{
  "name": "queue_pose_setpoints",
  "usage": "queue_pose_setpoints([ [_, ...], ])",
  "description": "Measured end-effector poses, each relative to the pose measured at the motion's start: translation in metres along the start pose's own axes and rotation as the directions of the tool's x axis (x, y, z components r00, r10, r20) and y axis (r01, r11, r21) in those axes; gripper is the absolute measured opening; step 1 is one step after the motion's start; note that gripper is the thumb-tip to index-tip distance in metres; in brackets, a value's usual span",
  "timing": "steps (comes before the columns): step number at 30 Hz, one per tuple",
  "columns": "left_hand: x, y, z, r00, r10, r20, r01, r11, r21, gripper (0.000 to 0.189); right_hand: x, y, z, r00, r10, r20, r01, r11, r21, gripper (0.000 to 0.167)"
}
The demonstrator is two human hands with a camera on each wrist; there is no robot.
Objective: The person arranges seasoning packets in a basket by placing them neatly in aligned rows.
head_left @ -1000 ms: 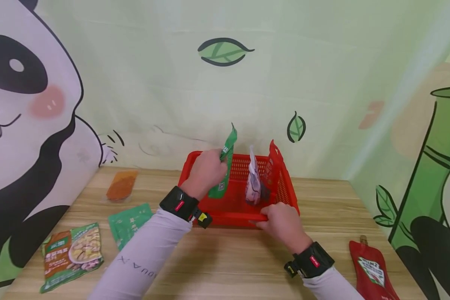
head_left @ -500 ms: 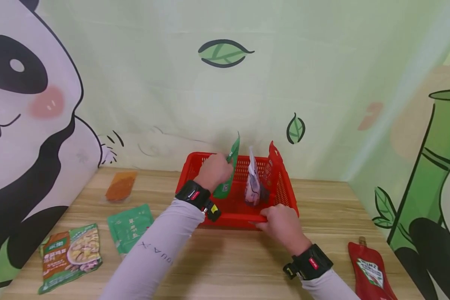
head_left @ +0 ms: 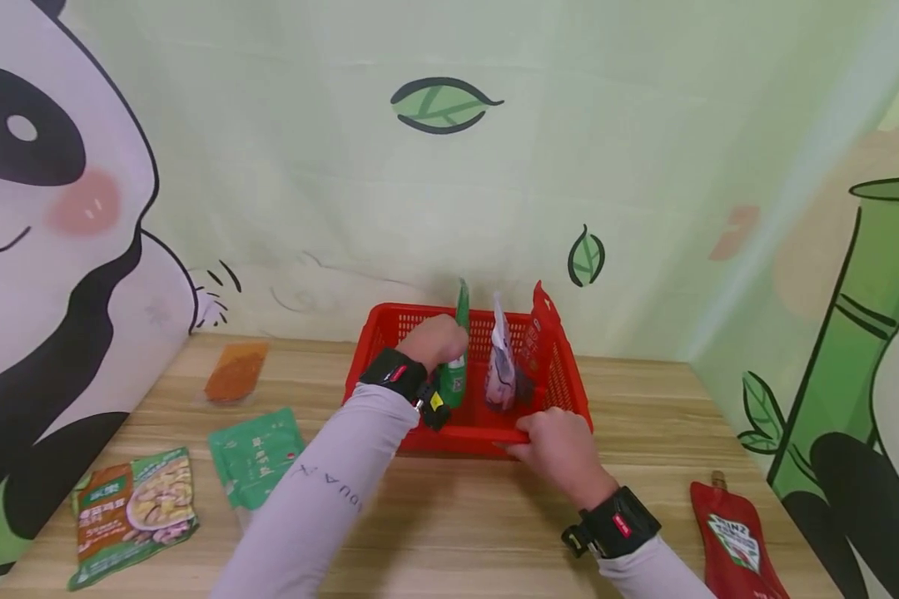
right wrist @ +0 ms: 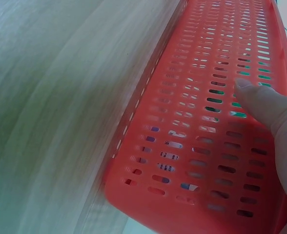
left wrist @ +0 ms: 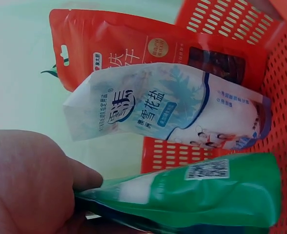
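"Which way's the green pouch (head_left: 455, 381) pointing?"
"I see it upright inside the red basket (head_left: 464, 439), long axis twelve to six; the left hand's (head_left: 433, 339) fingers (left wrist: 89, 176) pinch its upper part."
"Its body, relative to them?"
"Mostly at six o'clock. The right hand (head_left: 560, 445) grips the rim at four."

1. A red plastic basket (head_left: 449, 434) was borne by a pale wood-grain table (head_left: 637, 408).
2. An orange-filled clear packet (head_left: 235, 371), green pouch (head_left: 257, 457) and brown-green bag (head_left: 133, 517) were laid left.
3. A red spouted pouch (head_left: 736, 541) was laid right.
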State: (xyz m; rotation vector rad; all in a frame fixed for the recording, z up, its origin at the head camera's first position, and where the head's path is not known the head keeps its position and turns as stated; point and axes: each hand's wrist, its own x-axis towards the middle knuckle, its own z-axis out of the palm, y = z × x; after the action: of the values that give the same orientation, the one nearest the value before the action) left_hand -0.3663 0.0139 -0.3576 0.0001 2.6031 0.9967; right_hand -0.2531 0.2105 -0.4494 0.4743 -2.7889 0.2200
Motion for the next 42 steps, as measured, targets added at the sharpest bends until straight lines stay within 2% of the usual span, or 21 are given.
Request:
queue_pose_setpoints([
  [3, 0.000, 0.000, -0.002, 1.000, 0.000, 0.023, 0.001, 0.999, -0.039, 0.026, 0.001, 0.000, -0.001, 1.000, 0.002, 0.005, -0.002, 1.000, 0.002, 0.022],
  [8, 0.003, -0.001, 0.000, 1.000, 0.003, 0.012, -0.003, 0.998, -0.057, 0.029, 0.002, -0.001, -0.002, 1.000, -0.007, 0.006, 0.007, 1.000, 0.000, 0.021],
  [15, 0.013, 0.001, 0.007, 0.998, 0.019, -0.054, -0.019, 1.000, 0.001, 0.019, 0.002, -0.001, 0.000, 1.000, -0.014, 0.001, 0.014, 1.000, -0.002, 0.021],
  [19, 0.020, 0.001, 0.012, 0.996, 0.025, -0.088, -0.026, 1.000, -0.011, 0.016, 0.001, 0.000, 0.002, 1.000, -0.011, 0.000, 0.011, 1.000, -0.004, 0.020],
  [23, 0.024, 0.000, 0.015, 0.990, 0.033, -0.135, -0.041, 0.997, -0.060, 0.017, 0.000, 0.000, 0.003, 1.000, -0.014, -0.008, 0.014, 1.000, -0.003, 0.020],
  [27, 0.024, 0.003, 0.017, 0.981, 0.069, -0.183, -0.075, 0.997, -0.028, 0.019, 0.000, 0.000, 0.002, 1.000, -0.020, -0.011, 0.020, 1.000, -0.007, 0.021],
  [30, 0.022, 0.008, 0.018, 0.978, 0.095, -0.183, -0.094, 0.995, 0.014, 0.019, 0.000, 0.000, 0.002, 1.000, -0.020, -0.014, 0.020, 1.000, -0.014, 0.022],
  [34, 0.020, 0.011, 0.020, 0.979, 0.116, -0.169, -0.113, 0.993, 0.027, 0.020, 0.000, 0.000, 0.002, 1.000, -0.025, -0.018, 0.024, 1.000, -0.019, 0.022],
  [42, 0.025, 0.013, 0.026, 0.970, 0.153, -0.187, -0.146, 0.988, 0.050, 0.021, 0.000, 0.001, 0.001, 0.999, -0.029, -0.020, 0.028, 0.999, -0.026, 0.023],
])
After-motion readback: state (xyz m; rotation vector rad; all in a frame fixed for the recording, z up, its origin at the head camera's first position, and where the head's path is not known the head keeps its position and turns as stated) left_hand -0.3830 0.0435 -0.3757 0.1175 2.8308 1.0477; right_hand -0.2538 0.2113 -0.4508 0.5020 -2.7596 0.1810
